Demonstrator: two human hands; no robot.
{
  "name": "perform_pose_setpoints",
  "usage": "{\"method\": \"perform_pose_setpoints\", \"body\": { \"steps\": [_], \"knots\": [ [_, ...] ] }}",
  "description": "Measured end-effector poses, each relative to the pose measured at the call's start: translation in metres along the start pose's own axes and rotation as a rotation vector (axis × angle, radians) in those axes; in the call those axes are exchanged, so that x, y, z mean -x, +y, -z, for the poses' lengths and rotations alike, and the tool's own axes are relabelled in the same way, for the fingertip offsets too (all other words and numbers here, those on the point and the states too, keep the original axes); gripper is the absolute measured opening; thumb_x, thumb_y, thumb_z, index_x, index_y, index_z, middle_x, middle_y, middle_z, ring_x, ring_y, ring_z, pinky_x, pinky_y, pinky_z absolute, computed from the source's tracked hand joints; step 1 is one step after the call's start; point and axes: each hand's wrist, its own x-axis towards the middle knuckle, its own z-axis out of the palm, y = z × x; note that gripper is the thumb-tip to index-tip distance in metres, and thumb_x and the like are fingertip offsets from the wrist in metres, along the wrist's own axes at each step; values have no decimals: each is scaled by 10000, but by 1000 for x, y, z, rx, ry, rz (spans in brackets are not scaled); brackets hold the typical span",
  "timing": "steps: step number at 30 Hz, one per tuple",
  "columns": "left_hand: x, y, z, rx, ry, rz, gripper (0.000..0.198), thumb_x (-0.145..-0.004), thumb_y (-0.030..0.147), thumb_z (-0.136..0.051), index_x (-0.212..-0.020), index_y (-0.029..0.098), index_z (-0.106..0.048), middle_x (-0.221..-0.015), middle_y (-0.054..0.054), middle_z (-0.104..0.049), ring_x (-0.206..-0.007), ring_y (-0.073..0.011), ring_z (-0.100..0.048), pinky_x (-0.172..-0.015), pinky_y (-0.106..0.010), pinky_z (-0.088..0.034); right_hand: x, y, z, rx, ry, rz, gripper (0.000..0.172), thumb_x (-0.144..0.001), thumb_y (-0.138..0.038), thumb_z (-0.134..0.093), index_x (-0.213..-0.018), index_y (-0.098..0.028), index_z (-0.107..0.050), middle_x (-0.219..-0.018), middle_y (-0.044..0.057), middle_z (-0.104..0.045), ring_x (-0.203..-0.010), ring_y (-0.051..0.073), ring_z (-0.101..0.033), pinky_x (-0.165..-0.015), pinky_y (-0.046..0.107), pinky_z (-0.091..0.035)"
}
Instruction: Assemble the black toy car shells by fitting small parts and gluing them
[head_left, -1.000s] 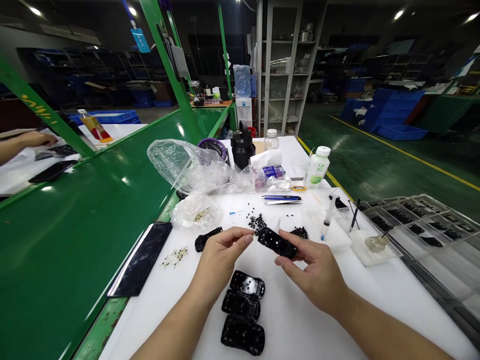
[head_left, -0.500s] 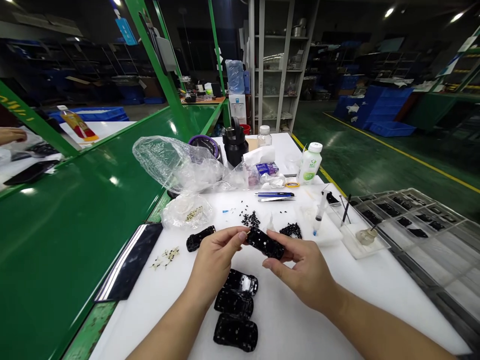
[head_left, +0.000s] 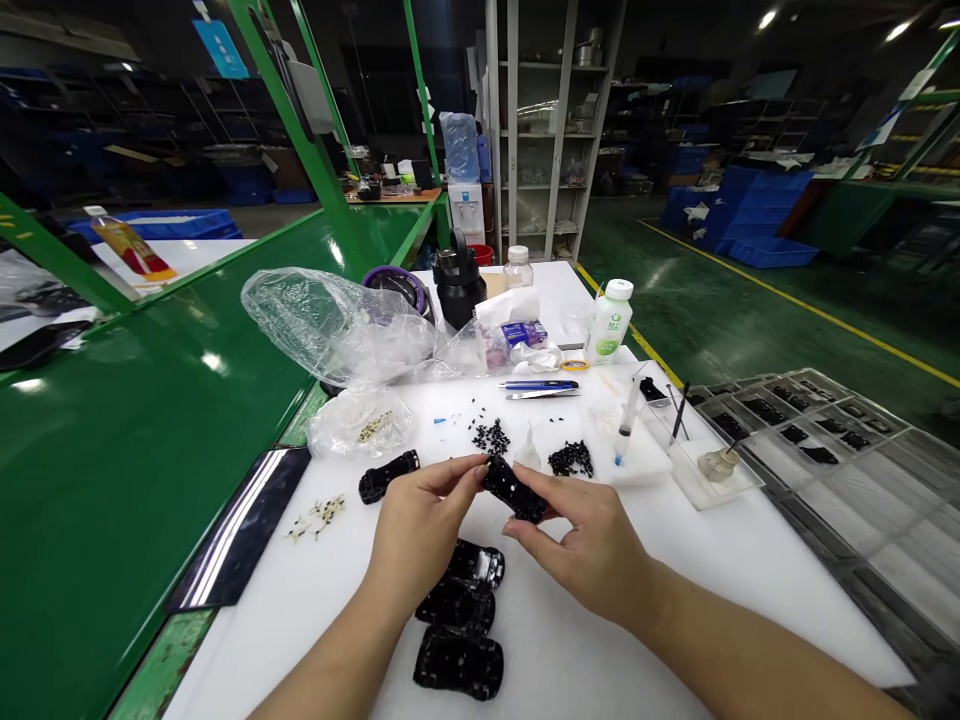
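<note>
Currently: black housing (head_left: 514,488) sits above the white table (head_left: 675,560). Right hand (head_left: 585,545) clasps it from 5 o'clock; left hand (head_left: 420,525) pinches its 10 o'clock end. Judgement: brace right grip firm, press squarely. 3 stacked housings (head_left: 461,620) lie at 6 o'clock.

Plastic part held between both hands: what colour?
The plastic part is glossy black, seen best in the head view.

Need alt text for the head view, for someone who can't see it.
The right hand holds a black plastic part over the white table while the left hand pinches its end. Three similar parts lie beneath, a syringe beyond.
</note>
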Motion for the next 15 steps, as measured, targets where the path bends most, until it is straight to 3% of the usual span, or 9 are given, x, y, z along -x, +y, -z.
{"method": "perform_pose_setpoints", "body": {
  "steps": [8,15],
  "knots": [
    [0,3,3,0,-34,36,283,-787,445,-686,-935,219,-771,-921,-32,-754,-877,-231,-692,-854,-329,-525,3,0,0,3,-35,14,444,-841,-226,-685,-1264,-117,-601,-962,102,-734,-747,184,-691,-698,314,-589],
    [-3,4,5,199,-85,101,304,-717,406,-756,-898,162,-763,-835,-67,-745,-795,-211,-674,-782,-308,-521,1,-1,2,-47,-42,2,458,-838,-225,-688,-1281,-153,-596,-951,83,-732,-738,176,-687,-697,312,-583]
  ]
}}
